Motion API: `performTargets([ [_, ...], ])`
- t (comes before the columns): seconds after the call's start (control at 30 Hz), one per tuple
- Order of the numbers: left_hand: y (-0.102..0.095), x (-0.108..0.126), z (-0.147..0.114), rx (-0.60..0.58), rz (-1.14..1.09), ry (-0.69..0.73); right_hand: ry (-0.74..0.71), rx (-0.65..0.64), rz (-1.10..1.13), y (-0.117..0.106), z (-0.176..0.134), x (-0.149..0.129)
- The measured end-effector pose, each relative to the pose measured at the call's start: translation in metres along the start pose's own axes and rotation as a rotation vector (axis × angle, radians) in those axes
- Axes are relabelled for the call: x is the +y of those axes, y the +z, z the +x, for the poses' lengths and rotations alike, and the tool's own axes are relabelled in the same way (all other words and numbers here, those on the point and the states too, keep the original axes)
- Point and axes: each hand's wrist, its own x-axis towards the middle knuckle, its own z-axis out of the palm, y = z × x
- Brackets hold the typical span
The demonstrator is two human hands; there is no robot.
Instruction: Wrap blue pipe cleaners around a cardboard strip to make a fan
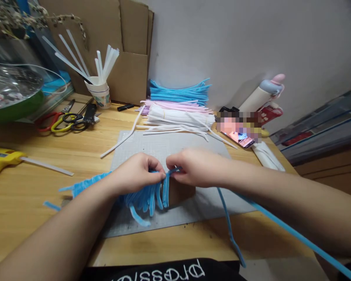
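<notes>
Blue pipe cleaners (pixel 144 201) hang in a dense row of loops and strands over a brown cardboard piece (pixel 181 193) on the grey mat (pixel 216 203). My left hand (pixel 140 171) pinches the blue strands at the right end of that row, thumb against fingertips. Just right of it, my right hand (pixel 190 168) grips a blue pipe cleaner, whose short stretch shows between the two hands. Under my right forearm, long blue strands (pixel 229 230) trail out toward the table's front edge. My left forearm covers part of the blue row.
Blue, pink and white pipe cleaner bundles (pixel 178 117) lie at the back. Scissors (pixel 67 121), a cup (pixel 101 93) of translucent sticks and a yellow glue gun (pixel 2 160) are at the left. A phone (pixel 240 136) and a white bottle (pixel 256 97) stand at the right.
</notes>
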Motion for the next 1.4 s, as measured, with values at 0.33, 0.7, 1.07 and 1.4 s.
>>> performTargets([
  [0.33, -0.005, 0.003, 0.001, 0.401, -0.209, -0.086, -0.178, 0.647, -0.456, 0.049, 0.001, 0.0],
  [0.7, -0.011, 0.001, 0.001, 0.584, -0.407, -0.067, -0.125, 0.83, 0.1, 0.081, -0.009, 0.004],
  [1.07, -0.018, 0.01, -0.002, 0.587, -0.534, -0.104, 0.193, 0.64, 0.989, 0.081, -0.01, 0.0],
  [1.4, -0.02, 0.005, -0.001, 0.561, -0.635, -0.069, 0.284, 0.412, 1.481, 0.076, -0.006, 0.002],
])
